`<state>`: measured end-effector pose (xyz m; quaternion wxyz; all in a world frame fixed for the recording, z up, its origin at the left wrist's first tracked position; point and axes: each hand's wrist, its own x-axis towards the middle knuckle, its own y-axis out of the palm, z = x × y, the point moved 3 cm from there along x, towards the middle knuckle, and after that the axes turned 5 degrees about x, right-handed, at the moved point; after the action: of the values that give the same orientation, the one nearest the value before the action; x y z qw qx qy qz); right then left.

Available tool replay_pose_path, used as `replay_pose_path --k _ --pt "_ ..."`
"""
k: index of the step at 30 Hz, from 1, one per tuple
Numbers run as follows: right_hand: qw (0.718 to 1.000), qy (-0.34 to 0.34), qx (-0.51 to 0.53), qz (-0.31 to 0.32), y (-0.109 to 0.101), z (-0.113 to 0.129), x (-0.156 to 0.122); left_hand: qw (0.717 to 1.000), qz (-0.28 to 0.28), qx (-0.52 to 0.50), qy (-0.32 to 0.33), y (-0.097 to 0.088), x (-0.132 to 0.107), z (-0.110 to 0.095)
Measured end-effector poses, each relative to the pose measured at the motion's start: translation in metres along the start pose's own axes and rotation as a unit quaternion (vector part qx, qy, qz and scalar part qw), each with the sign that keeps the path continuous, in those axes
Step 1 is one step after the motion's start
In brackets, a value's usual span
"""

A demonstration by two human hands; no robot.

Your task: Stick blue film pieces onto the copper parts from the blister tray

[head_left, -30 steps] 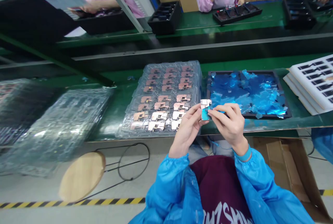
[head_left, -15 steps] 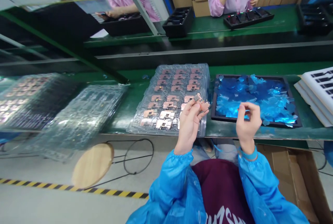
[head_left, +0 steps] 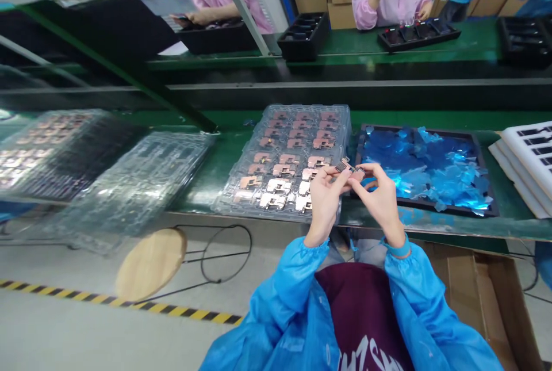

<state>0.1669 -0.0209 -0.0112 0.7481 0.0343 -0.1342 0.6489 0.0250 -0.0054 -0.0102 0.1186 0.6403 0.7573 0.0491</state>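
Note:
My left hand (head_left: 325, 198) and my right hand (head_left: 379, 195) meet above the bench's front edge, both pinching one small copper-coloured metal part (head_left: 348, 168) between fingertips. Just behind and left of them lies a clear blister tray (head_left: 259, 201) holding several rows of the same copper parts. To the right, a black tray (head_left: 483, 207) is heaped with torn blue film pieces (head_left: 422, 164). Both my sleeves are blue.
Stacks of clear blister trays (head_left: 129, 181) lie at the left on the green bench. White foam trays (head_left: 526, 155) sit at far right. A round wooden stool (head_left: 150, 264) stands below, a cardboard box (head_left: 483, 285) at lower right. People in pink sleeves work at black trays (head_left: 414, 34) across the conveyor.
One second ago both hands held the part with blue film on it. Then my right hand moved off over the black tray; now it is back on the part, which shows no film.

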Motion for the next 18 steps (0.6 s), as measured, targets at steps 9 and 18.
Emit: replay_pose_path --k 9,18 --pt "0.991 0.053 0.117 0.026 0.006 -0.004 -0.001 0.998 0.014 0.029 0.057 -0.019 -0.005 -0.023" --pt "0.996 -0.008 0.050 -0.077 -0.040 -0.003 -0.007 0.879 0.008 0.439 0.183 -0.113 0.102 -0.092"
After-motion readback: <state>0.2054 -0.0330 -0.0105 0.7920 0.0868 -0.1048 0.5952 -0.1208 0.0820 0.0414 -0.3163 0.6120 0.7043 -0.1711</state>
